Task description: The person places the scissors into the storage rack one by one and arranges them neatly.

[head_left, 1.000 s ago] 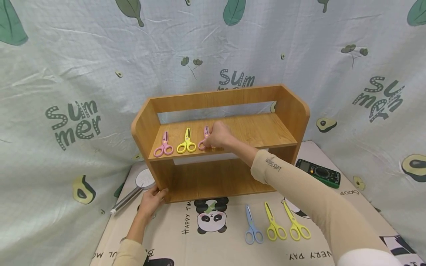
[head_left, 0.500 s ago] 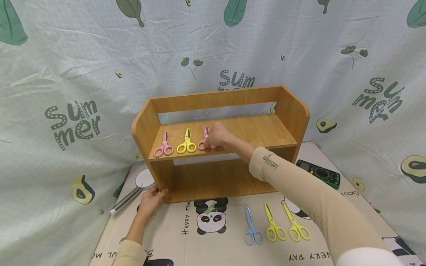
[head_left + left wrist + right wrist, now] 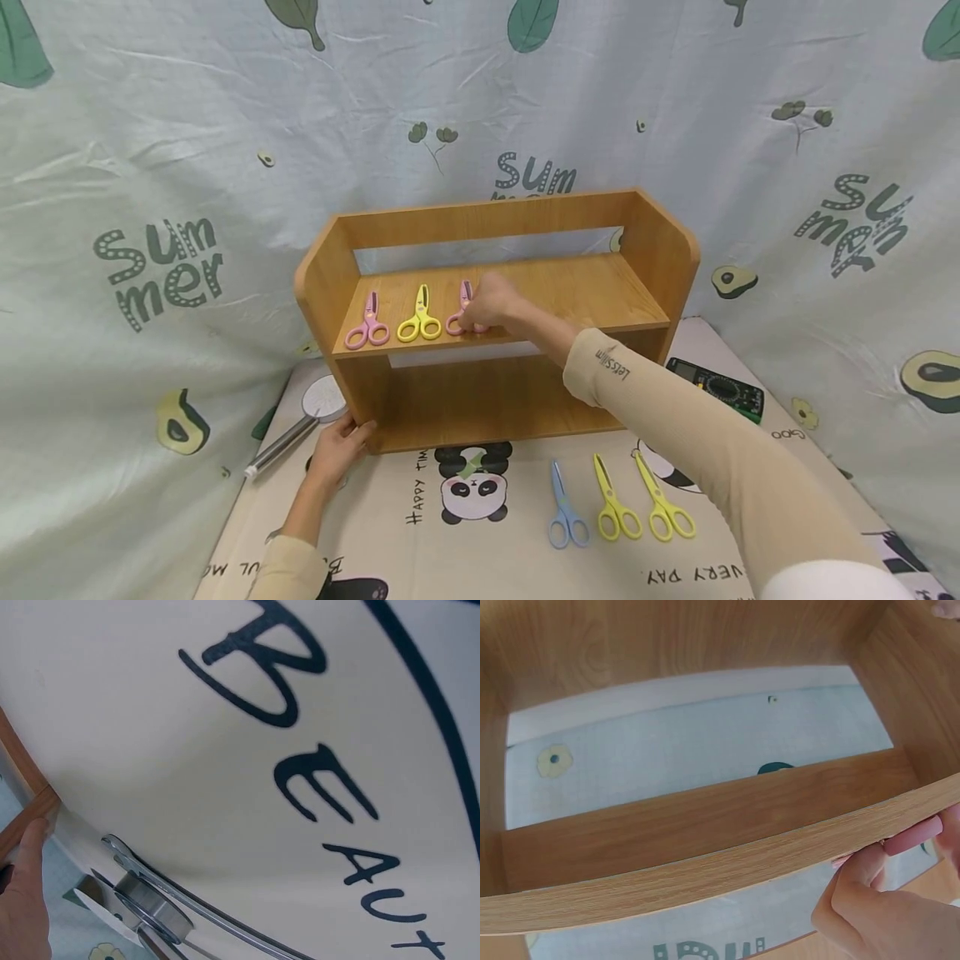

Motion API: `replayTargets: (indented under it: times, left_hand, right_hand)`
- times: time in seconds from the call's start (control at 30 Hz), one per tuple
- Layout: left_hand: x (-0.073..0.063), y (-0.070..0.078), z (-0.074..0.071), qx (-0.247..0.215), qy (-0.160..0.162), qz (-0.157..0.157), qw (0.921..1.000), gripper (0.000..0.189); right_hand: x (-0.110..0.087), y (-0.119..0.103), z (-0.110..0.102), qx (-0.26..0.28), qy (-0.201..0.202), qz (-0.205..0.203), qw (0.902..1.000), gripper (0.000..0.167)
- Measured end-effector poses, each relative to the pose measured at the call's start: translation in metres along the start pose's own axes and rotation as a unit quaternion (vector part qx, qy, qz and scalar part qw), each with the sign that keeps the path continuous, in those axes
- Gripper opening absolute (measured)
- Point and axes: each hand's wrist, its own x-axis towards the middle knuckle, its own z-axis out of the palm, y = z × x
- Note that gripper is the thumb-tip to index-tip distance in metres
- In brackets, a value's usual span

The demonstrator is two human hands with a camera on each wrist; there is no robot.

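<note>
My right hand [image 3: 489, 302] pinches the pink scissors [image 3: 465, 293] on the upper level of the wooden shelf [image 3: 570, 292], covering part of their handles. From below, the right wrist view shows fingers [image 3: 889, 911] at a pink handle [image 3: 913, 836] by the board's front edge. To their left lie yellow scissors [image 3: 420, 317] and another pink pair [image 3: 368, 325], all blades pointing back. My left hand [image 3: 335, 454] holds the shelf's lower left front corner, thumb [image 3: 30, 851] along its edge in the left wrist view; its other fingertips are partly hidden.
Blue scissors [image 3: 567, 512] and two yellow pairs, one left [image 3: 615, 508] and one right [image 3: 663, 508], lie on the printed tablecloth [image 3: 420, 558] before the shelf. A multimeter [image 3: 716, 387] lies right of it. A round-headed metal-handled utensil [image 3: 288, 442] lies left.
</note>
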Motion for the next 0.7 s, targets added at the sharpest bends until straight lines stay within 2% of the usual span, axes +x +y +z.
replayTargets:
  times: [0.2,0.4,0.47,0.57,0.63,0.7]
  left_hand:
    - [-0.002,0.002,0.000,-0.014,-0.007,0.002,0.9999,0.065]
    - [-0.005,0.002,-0.001,0.002,-0.003,-0.001,1.0000,0.065]
    - [-0.005,0.001,-0.001,0.001,-0.003,-0.004,1.0000,0.065]
    - [-0.006,0.001,-0.001,0.002,-0.002,-0.002,1.0000,0.065]
    - [-0.006,0.000,0.000,0.002,-0.001,0.000,1.0000,0.065]
    - [-0.006,0.001,0.000,0.002,0.000,0.003,1.0000,0.064]
  right_hand:
    - [0.000,-0.001,0.000,-0.013,-0.007,-0.007,0.9999,0.026]
    - [-0.005,0.002,-0.005,0.017,-0.026,-0.017,0.9994,0.021]
    - [-0.009,0.002,-0.007,0.020,-0.022,-0.029,0.9991,0.023]
    - [-0.020,0.001,-0.013,0.024,-0.003,-0.065,0.9976,0.016]
    - [-0.029,0.001,-0.018,0.031,0.010,-0.095,0.9949,0.028]
    - [-0.041,0.003,-0.021,0.043,0.013,-0.122,0.9915,0.049]
